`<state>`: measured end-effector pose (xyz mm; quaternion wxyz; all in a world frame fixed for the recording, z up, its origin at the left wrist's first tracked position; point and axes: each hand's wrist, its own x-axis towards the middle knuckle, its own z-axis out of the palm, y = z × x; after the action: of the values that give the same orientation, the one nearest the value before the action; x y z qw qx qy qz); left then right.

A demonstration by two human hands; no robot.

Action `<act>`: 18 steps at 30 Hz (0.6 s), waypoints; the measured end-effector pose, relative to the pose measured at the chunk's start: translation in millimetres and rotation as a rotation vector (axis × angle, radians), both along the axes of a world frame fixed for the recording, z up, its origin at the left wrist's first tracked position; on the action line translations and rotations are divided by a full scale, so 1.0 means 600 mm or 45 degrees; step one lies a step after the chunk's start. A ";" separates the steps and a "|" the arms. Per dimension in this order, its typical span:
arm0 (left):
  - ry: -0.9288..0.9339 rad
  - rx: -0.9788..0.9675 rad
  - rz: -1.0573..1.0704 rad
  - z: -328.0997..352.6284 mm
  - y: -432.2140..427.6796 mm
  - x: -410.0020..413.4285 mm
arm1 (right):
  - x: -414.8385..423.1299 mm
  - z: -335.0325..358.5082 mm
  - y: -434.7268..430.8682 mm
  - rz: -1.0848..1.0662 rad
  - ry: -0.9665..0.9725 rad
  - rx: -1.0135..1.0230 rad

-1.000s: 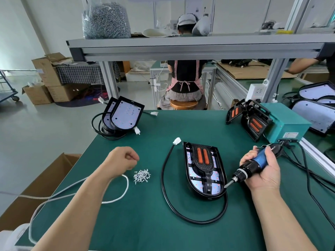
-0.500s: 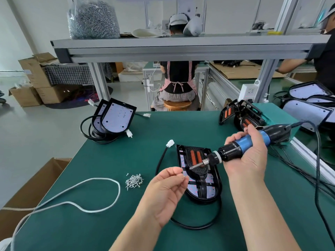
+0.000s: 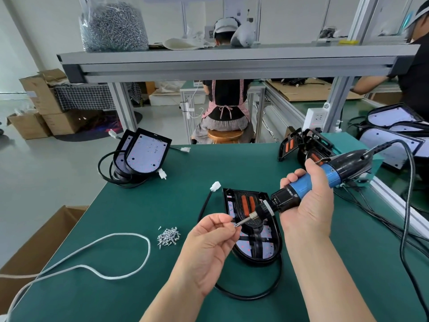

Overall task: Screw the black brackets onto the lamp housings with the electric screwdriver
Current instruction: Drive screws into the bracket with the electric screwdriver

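Matt green table mat (image 3: 139, 205), shiny metal screws (image 3: 169, 237)

The right hand (image 3: 306, 205) grips the electric screwdriver (image 3: 311, 188) above the lamp housing (image 3: 262, 249), with the bit slanting down to the left. The left hand (image 3: 209, 242), just in front of the housing, pinches the bit's tip; whether a screw sits there is too small to tell. A heap of screws (image 3: 168, 237) lies left of the housing. Spare brackets (image 3: 290, 145) stand beyond it to the right.

One head cam only, wide-angle, aimed fwd & down, close above left hand (image 3: 209, 242) & right hand (image 3: 308, 205); bench (image 3: 139, 205) beyond them.
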<state>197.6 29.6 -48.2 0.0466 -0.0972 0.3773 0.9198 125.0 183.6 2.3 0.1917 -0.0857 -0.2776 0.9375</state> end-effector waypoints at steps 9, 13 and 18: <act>0.057 -0.077 0.026 -0.008 0.001 -0.001 | 0.000 -0.001 0.002 -0.008 -0.016 0.000; 0.089 -0.178 0.070 -0.008 0.002 0.000 | -0.001 -0.003 0.002 -0.016 -0.028 0.028; 0.196 -0.674 0.241 -0.008 0.014 0.005 | -0.001 -0.004 -0.002 -0.051 -0.030 0.061</act>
<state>200.8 37.8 -53.2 -0.0953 -0.0707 0.5959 0.7942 124.5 182.3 -0.2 0.2090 -0.0976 -0.3005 0.9255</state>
